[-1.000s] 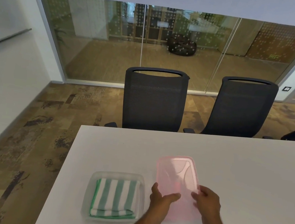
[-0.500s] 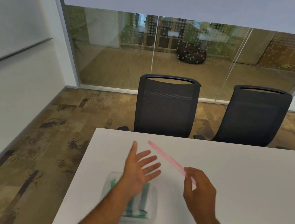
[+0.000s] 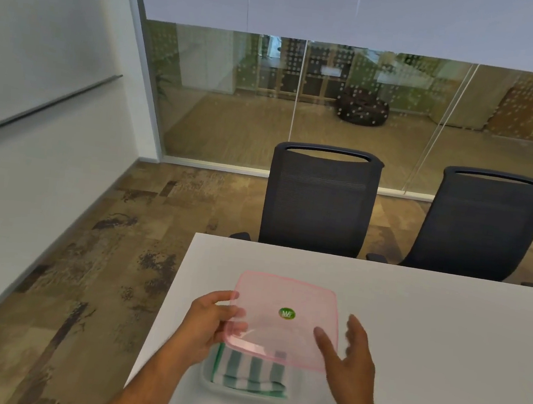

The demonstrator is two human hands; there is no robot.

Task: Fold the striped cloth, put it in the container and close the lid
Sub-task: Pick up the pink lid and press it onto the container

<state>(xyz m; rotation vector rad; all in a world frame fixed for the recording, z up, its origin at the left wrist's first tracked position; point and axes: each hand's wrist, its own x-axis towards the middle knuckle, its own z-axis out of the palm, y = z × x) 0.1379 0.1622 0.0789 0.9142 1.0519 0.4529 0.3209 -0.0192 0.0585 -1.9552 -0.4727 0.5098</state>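
Only the left hand [image 3: 211, 320] grips the pink lid [image 3: 283, 318] with its green sticker [image 3: 287, 313]; right hand [image 3: 352, 357] open.

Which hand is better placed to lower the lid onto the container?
Left. The left hand grips the pink lid at its edge above the container holding the striped cloth; the right hand is open beside it.

The cloth [image 3: 249, 374] lies in the container [image 3: 208, 382] on the table [image 3: 426, 336], near its left edge. The lid [image 3: 283, 318] is above them, between the left hand [image 3: 211, 320] and the right hand [image 3: 351, 361]. Two chairs [image 3: 320, 201] stand side by side behind the table, a glass wall [image 3: 335, 110] behind them
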